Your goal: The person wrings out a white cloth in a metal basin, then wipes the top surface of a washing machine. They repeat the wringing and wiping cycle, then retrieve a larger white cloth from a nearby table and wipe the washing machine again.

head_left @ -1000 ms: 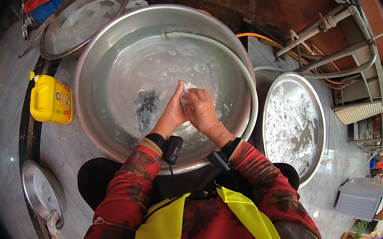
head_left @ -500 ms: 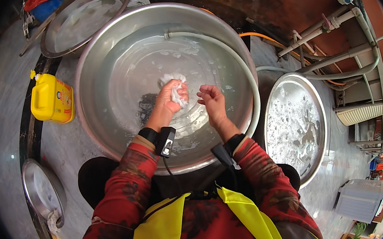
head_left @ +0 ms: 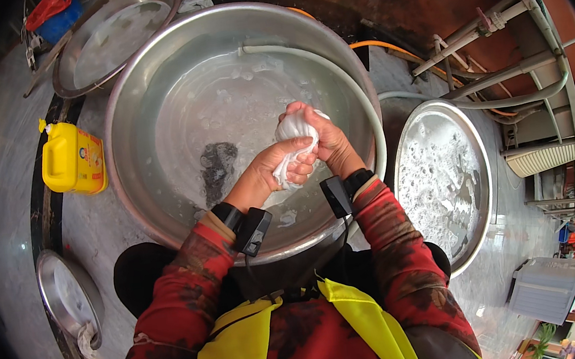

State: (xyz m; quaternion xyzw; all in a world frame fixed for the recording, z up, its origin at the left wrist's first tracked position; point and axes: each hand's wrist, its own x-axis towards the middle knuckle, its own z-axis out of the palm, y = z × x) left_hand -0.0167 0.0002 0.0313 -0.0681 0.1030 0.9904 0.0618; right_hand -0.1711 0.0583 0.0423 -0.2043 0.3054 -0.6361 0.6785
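- White cloth (head_left: 294,131): bunched into a wet wad, held above the water near the middle of the large steel basin (head_left: 150,75).
- Left hand (head_left: 274,172): closed round the lower tail of the cloth, on the near side of the basin.
- Right hand (head_left: 319,136): closed over the upper bulb of the cloth, touching the left hand.
- Handling note (judgement): wringing goes best with the hands turning opposite ways, kept low over the basin so runoff falls inside; regrip along the cloth to reach the wet part.
- Water: shallow and slightly sudsy in the basin, with a dark patch (head_left: 216,167) left of the hands.
- Pale hose (head_left: 332,69): runs along the basin's inner far and right wall.
- Second steel basin (head_left: 441,177): right of the large basin, foamy water inside.
- Yellow jug (head_left: 72,158): left of the large basin, on the floor.
- Shallow steel tray (head_left: 111,37): beyond the basin's far-left rim.
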